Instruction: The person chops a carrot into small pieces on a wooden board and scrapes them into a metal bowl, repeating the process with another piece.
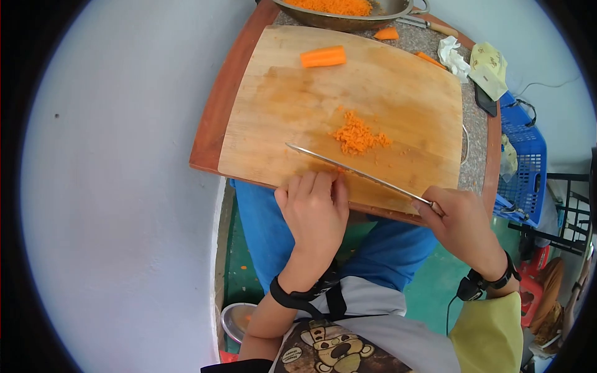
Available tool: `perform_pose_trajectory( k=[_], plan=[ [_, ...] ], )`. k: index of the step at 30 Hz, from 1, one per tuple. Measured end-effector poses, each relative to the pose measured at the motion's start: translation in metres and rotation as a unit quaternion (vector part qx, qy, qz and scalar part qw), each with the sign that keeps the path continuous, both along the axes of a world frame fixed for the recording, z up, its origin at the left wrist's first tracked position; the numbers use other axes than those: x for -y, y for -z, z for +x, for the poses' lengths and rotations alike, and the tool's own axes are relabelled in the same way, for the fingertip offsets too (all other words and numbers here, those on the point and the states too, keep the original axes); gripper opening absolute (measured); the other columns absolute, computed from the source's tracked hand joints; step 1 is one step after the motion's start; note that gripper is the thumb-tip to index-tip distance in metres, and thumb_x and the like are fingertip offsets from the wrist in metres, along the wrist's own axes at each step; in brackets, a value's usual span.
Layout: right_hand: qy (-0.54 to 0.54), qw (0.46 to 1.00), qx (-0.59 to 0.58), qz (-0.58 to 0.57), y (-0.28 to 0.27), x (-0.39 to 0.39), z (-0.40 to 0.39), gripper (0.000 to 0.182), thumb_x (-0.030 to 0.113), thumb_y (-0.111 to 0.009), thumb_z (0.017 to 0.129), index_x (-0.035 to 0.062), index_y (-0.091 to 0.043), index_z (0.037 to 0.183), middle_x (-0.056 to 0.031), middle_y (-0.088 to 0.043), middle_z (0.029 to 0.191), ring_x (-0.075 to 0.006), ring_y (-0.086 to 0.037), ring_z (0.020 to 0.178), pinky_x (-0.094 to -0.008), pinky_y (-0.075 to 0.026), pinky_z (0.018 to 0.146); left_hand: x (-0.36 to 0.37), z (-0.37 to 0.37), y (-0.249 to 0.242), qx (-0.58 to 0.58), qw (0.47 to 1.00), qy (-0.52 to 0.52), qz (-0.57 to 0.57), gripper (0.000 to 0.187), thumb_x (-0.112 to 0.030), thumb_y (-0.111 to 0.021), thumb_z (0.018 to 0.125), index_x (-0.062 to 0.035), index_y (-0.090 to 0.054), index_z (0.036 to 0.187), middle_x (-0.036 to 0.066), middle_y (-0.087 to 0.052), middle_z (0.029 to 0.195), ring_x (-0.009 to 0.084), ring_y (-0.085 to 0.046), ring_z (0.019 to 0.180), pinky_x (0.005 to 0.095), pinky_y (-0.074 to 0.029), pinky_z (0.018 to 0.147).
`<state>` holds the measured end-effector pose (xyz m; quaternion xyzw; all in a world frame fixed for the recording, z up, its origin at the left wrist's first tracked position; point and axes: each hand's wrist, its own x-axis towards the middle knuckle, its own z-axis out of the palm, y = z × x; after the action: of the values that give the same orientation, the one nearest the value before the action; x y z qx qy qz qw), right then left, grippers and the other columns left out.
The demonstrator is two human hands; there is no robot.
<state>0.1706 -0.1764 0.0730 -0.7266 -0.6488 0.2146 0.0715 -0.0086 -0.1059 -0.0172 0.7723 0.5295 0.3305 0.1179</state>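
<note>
My right hand (pixel 457 221) is closed round the handle of a kitchen knife (pixel 367 176). Its long blade slants up and left, just above the near part of a wooden cutting board (pixel 280 118). My left hand (pixel 313 208) is at the board's near edge, its fingers curled close to the blade. A bit of orange shows by those fingertips, but what they hold is hidden. Beyond the blade lies a small heap of finely chopped carrot (pixel 357 135). A thick peeled carrot piece (pixel 323 56) rests near the board's far side.
A metal pan (pixel 348 23) of chopped carrot stands behind the board. Around it lie a carrot end (pixel 387 33), a wooden-handled tool (pixel 429 25), crumpled tissue (pixel 453 57) and a phone (pixel 485 99). A blue basket (pixel 525 168) is at right; a wall (pixel 124 155) rises at left.
</note>
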Motion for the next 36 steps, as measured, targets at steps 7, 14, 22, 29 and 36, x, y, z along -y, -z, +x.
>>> perform_pose_trajectory(
  k=[7,14,22,29,36],
  plan=[
    [0.009,1.0,-0.005,-0.001,-0.002,0.001,0.001,0.02,0.018,-0.061,0.081,0.005,-0.05,0.071,-0.0124,-0.054,0.059,-0.035,-0.056,0.055,-0.0433,-0.043,0.049,-0.001,0.0,-0.001,0.01,1.0,0.009,-0.005,0.01,-0.007,-0.067,0.07,-0.0093,-0.058,0.07,-0.001,-0.049,0.061,0.0192,-0.049,0.063,0.0333,-0.03,0.065],
    [-0.031,0.999,0.031,-0.001,0.004,0.001,0.005,0.016,0.018,-0.059,0.082,0.0057,-0.05,0.076,-0.0124,-0.055,0.06,-0.0344,-0.057,0.058,-0.0444,-0.045,0.051,-0.002,0.001,-0.001,0.014,1.0,0.015,-0.007,0.011,-0.005,-0.067,0.069,-0.0089,-0.056,0.068,0.0,-0.047,0.06,0.0195,-0.048,0.062,0.0332,-0.031,0.064],
    [-0.049,0.999,0.02,-0.012,-0.006,-0.017,0.0,0.019,0.018,-0.06,0.082,0.0041,-0.049,0.074,-0.0145,-0.054,0.058,-0.0357,-0.056,0.056,-0.0449,-0.044,0.051,-0.004,-0.001,-0.003,0.029,0.999,0.027,-0.03,0.01,-0.006,-0.067,0.071,-0.0088,-0.058,0.068,0.0,-0.046,0.057,0.0193,-0.048,0.06,0.0334,-0.031,0.063],
    [-0.021,1.0,-0.008,-0.018,-0.009,-0.015,0.003,0.022,0.018,-0.06,0.082,0.0034,-0.047,0.071,-0.0151,-0.051,0.055,-0.0371,-0.053,0.054,-0.0444,-0.041,0.049,-0.002,0.0,-0.003,0.03,0.999,0.004,-0.038,0.009,-0.008,-0.069,0.072,-0.0089,-0.06,0.069,0.0,-0.047,0.056,0.019,-0.048,0.059,0.0334,-0.031,0.062],
    [-0.041,0.999,0.004,-0.03,-0.009,-0.01,0.007,0.022,0.015,-0.062,0.08,0.0033,-0.046,0.07,-0.0145,-0.051,0.057,-0.0365,-0.053,0.055,-0.0444,-0.041,0.049,-0.001,0.0,-0.003,0.039,0.999,0.001,-0.029,0.009,-0.007,-0.068,0.071,-0.0079,-0.059,0.069,0.001,-0.047,0.057,0.0194,-0.048,0.06,0.0329,-0.032,0.063]
  ],
)
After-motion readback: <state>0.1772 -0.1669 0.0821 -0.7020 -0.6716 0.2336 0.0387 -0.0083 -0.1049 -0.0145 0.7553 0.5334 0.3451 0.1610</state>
